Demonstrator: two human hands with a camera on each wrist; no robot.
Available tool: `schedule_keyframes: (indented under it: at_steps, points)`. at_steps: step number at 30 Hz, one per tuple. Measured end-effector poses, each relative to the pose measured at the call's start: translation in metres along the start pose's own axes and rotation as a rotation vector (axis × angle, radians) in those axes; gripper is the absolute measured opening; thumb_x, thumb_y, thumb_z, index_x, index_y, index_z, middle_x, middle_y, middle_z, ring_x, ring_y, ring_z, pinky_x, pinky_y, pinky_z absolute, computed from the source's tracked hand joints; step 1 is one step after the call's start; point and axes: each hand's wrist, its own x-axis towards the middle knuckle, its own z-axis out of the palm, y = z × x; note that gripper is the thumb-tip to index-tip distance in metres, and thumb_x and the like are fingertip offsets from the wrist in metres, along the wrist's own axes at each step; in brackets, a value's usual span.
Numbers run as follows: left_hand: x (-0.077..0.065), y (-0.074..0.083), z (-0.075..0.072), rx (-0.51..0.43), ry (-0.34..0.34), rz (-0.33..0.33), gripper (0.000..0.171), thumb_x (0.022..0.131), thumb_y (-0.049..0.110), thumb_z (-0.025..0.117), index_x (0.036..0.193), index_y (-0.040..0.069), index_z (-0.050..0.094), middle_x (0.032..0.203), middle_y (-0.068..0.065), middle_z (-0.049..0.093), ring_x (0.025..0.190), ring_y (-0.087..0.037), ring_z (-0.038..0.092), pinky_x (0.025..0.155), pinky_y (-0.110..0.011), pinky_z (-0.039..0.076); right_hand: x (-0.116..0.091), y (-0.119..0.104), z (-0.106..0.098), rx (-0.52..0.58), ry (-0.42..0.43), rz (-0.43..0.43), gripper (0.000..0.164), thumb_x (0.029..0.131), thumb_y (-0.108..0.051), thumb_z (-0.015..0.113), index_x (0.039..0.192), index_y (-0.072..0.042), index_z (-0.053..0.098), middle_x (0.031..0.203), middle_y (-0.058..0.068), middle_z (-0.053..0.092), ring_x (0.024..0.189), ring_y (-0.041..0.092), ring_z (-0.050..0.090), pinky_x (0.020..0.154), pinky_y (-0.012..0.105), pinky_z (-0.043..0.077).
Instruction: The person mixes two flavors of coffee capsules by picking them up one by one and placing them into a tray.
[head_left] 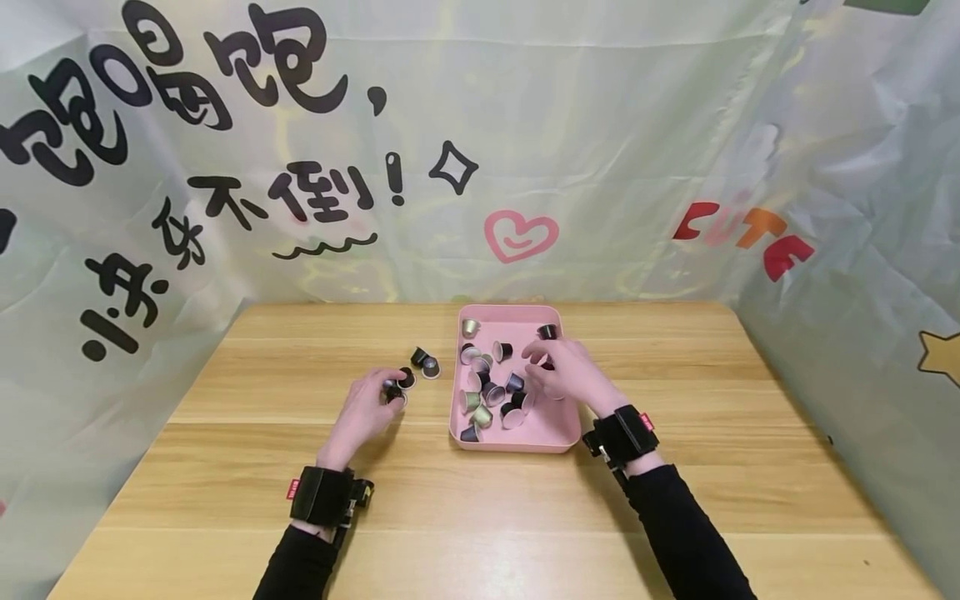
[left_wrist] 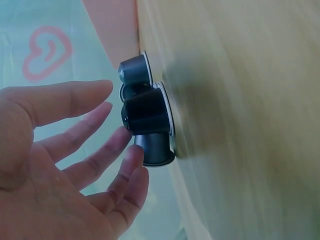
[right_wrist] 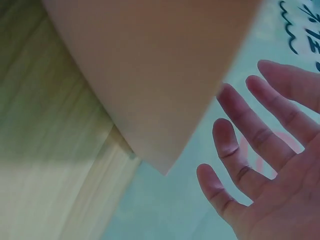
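My left hand (head_left: 366, 410) is beside a small group of dark coffee capsules on the table, left of a pink tray (head_left: 517, 313). In the left wrist view, its spread, loosely bent fingers reach right up to a black capsule (left_wrist: 145, 111), the thumb apart from it. Another dark capsule (left_wrist: 134, 70) and one more (left_wrist: 154, 150) crowd around that one. Over the right side of the tray hovers my right hand (head_left: 573, 377). The right wrist view shows its fingers (right_wrist: 255, 132) spread with nothing between them, and the tray wall (right_wrist: 150, 75) hides the capsules inside.
Inside the tray lie several coffee capsules, among them a green one (head_left: 482, 416), a blue one (head_left: 514, 382) and a gold one (head_left: 470, 327). The wooden table (head_left: 675, 517) meets a printed cloth backdrop (head_left: 615, 125) at its back and sides.
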Motion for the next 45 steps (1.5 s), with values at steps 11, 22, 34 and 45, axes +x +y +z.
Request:
schedule_keyframes:
  at_steps: [11, 22, 34, 45]
  points:
    - [0.001, -0.001, -0.001, 0.026, 0.0, 0.014, 0.045, 0.089, 0.005, 0.068, 0.133, 0.004, 0.06, 0.151, -0.024, 0.045, 0.138, -0.052, 0.04, 0.116, -0.067, 0.03, -0.027, 0.004, 0.002, 0.179, 0.132, -0.047, 0.025, 0.09, -0.009, 0.071, 0.113, 0.001, 0.071, 0.111, 0.017, 0.075, 0.096, 0.033, 0.071, 0.087, 0.052, 0.057]
    - [-0.002, -0.002, 0.0, 0.048, 0.006, 0.026, 0.045, 0.089, 0.007, 0.067, 0.133, 0.004, 0.06, 0.15, -0.025, 0.048, 0.135, -0.051, 0.043, 0.115, -0.065, 0.033, -0.034, 0.002, 0.009, 0.211, 0.151, -0.051, 0.022, 0.092, -0.011, 0.07, 0.112, -0.001, 0.072, 0.111, 0.015, 0.075, 0.102, 0.032, 0.07, 0.095, 0.054, 0.053]
    - [-0.002, -0.001, -0.001, 0.023, 0.024, 0.036, 0.046, 0.089, 0.006, 0.068, 0.134, 0.002, 0.059, 0.155, -0.026, 0.04, 0.139, -0.054, 0.037, 0.116, -0.067, 0.03, -0.036, 0.0, 0.007, 0.212, 0.137, -0.054, 0.022, 0.093, -0.011, 0.068, 0.112, -0.001, 0.072, 0.112, 0.017, 0.075, 0.102, 0.031, 0.07, 0.096, 0.054, 0.053]
    - [-0.002, -0.001, 0.0, 0.038, -0.013, 0.029, 0.048, 0.09, 0.005, 0.068, 0.136, 0.002, 0.057, 0.158, -0.028, 0.034, 0.143, -0.056, 0.032, 0.117, -0.069, 0.027, -0.036, 0.001, 0.01, 0.204, 0.055, -0.072, 0.025, 0.094, -0.011, 0.067, 0.116, 0.0, 0.071, 0.114, 0.016, 0.074, 0.1, 0.029, 0.071, 0.095, 0.053, 0.054]
